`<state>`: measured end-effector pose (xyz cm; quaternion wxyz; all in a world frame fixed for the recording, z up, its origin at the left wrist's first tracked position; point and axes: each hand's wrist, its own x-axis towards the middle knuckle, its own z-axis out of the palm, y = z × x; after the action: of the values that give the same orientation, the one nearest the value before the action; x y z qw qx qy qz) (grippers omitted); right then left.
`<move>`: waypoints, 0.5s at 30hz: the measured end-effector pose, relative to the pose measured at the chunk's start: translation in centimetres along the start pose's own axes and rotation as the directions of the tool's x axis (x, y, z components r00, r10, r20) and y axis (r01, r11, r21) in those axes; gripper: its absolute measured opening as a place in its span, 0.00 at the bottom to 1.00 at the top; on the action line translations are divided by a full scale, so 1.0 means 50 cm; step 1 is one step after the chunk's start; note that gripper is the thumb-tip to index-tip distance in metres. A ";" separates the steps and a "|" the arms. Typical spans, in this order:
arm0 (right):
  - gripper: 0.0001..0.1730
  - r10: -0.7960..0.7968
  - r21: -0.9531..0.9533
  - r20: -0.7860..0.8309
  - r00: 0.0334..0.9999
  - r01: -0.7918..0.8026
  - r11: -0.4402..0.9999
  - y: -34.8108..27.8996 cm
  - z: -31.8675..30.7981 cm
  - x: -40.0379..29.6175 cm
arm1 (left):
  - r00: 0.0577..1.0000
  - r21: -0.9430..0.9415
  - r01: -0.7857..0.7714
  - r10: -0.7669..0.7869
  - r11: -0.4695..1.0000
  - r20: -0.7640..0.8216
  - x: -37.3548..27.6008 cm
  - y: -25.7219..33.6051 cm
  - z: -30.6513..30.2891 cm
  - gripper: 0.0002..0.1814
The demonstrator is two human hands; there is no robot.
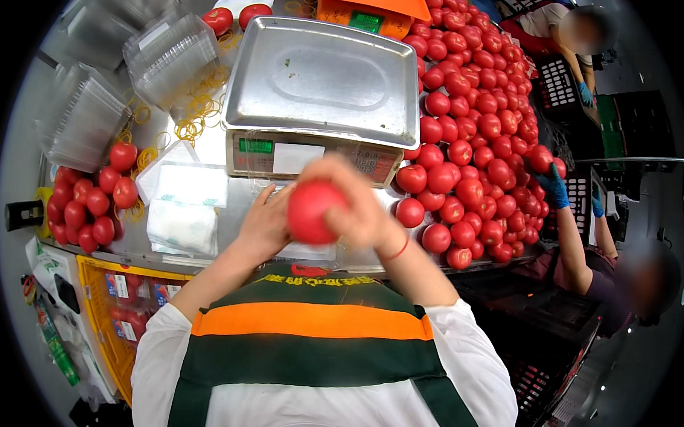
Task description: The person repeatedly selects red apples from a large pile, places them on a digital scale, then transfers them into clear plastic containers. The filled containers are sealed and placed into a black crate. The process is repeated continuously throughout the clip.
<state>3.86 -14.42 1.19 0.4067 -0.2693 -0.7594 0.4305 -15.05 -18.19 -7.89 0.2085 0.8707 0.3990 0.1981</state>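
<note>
My right hand (350,205) grips a large red tomato (316,212), and motion blurs it. My left hand (264,224) lies just left of the tomato, partly hidden behind it; whether it holds anything cannot be made out. Faint edges of a clear plastic box (255,187) show around my fingers, with a white pad (306,252) below them. Beyond my hands stands a weighing scale (244,160) with a bare metal pan (326,73). A large pile of tomatoes (469,141) spreads to the right of the scale.
Stacked clear plastic boxes (170,58), yellow rubber bands (194,120) and white absorbent pads (182,224) lie left. Several tomatoes (87,205) sit at the left edge, above a yellow crate (106,329). An orange scale (369,18) stands behind. A co-worker's blue-gloved hand (556,186) touches the pile's right side.
</note>
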 end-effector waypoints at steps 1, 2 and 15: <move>0.25 0.099 0.030 0.107 0.989 -0.103 0.994 -0.016 0.037 -0.039 | 0.999 -0.044 0.026 -0.027 0.999 -0.023 -0.004 -0.001 -0.002 0.20; 0.26 0.185 -0.101 0.119 0.976 -0.174 0.980 -0.037 0.069 -0.068 | 0.997 -0.079 -0.002 -0.004 0.997 -0.076 -0.008 -0.011 0.001 0.19; 0.30 0.695 -0.140 -0.189 0.694 -0.720 0.680 0.040 0.086 -0.284 | 0.750 -0.982 0.073 -0.658 0.176 -0.062 -0.016 -0.058 -0.024 0.28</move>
<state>7.76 -26.09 -7.30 0.2238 -0.6072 -0.6098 0.4576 -17.93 -16.85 -8.56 0.6165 0.3589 0.4438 0.5424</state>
